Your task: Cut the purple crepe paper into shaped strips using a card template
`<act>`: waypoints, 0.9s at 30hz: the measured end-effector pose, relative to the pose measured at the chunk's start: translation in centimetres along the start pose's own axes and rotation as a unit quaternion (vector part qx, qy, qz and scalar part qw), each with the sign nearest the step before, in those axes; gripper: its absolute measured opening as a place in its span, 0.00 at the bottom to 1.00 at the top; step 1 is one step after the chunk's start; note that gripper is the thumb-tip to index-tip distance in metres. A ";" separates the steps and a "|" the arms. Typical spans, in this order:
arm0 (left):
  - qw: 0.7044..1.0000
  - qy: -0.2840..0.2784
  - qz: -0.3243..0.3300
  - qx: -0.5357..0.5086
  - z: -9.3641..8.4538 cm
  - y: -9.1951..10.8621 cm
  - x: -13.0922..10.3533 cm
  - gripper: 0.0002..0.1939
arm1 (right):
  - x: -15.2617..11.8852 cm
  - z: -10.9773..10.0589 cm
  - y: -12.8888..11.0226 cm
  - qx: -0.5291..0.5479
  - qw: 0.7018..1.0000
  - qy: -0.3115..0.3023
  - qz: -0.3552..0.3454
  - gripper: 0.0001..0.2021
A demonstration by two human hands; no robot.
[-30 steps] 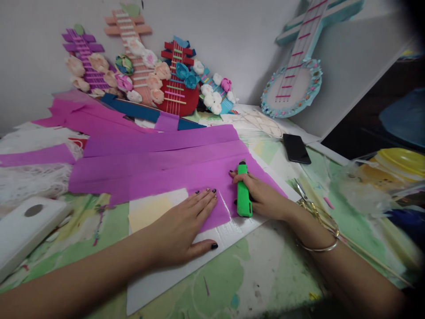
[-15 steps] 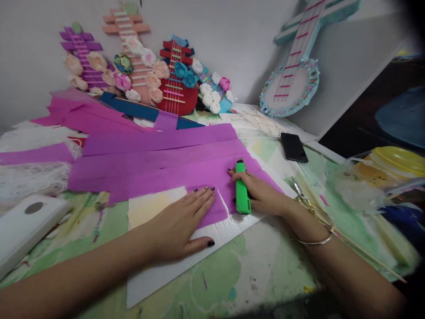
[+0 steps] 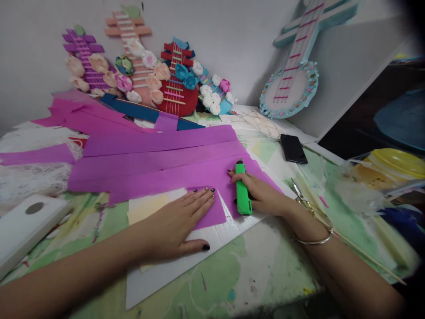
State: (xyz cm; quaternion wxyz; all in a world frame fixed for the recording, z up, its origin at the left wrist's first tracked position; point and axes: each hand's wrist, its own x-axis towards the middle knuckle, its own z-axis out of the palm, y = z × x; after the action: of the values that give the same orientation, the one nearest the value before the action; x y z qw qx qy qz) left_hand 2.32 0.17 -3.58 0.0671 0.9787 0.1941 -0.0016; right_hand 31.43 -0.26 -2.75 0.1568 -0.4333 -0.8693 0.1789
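Observation:
My left hand (image 3: pixel 181 217) lies flat, fingers stretched out, on a sheet of purple crepe paper (image 3: pixel 159 170). Its thumb reaches over the white board (image 3: pixel 175 270) under the paper. In my right hand (image 3: pixel 255 190) is a bright green utility knife (image 3: pixel 243 188), held upright with its dark tip pointing away from me. A narrow wedge-shaped slit runs through the paper between my hands, and the white board shows through it. Part of a cream sheet (image 3: pixel 148 208) shows beside my left hand.
Decorated paper instruments, among them a red one (image 3: pixel 181 99) and a light blue one (image 3: pixel 288 91), lean along the wall. A black phone (image 3: pixel 294 148), scissors (image 3: pixel 298 189) and a thin stick (image 3: pixel 368 257) lie right. At left are a white box (image 3: pixel 29 226) and tangled white string (image 3: pixel 36 179).
My left hand has slid slightly left, and the slit in the purple paper is wider. My right hand and the knife have barely moved.

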 end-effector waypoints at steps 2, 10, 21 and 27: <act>1.000 0.009 0.002 0.006 0.0 0.1 0.1 0.44 | 0.1 0.0 -0.1 0.002 1.000 0.002 0.001 0.22; 0.997 0.043 -0.059 0.026 -0.2 0.6 0.8 0.48 | -0.1 -0.3 -1.1 0.007 1.000 0.005 -0.005 0.24; 0.999 0.022 -0.047 -0.010 -0.2 -1.1 0.4 0.49 | 0.0 -0.3 -0.5 0.027 0.999 -0.021 -0.007 0.23; 0.999 0.021 -0.034 -0.011 -0.4 -1.5 0.1 0.48 | 0.0 -0.5 -0.4 0.028 0.999 -0.025 -0.015 0.22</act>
State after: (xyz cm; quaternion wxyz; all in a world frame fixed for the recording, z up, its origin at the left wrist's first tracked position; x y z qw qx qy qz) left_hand 1.79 1.64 -3.39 0.0732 0.9706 0.2287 0.0188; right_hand 31.38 -0.40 -2.17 0.1495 -0.4107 -0.8743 0.2112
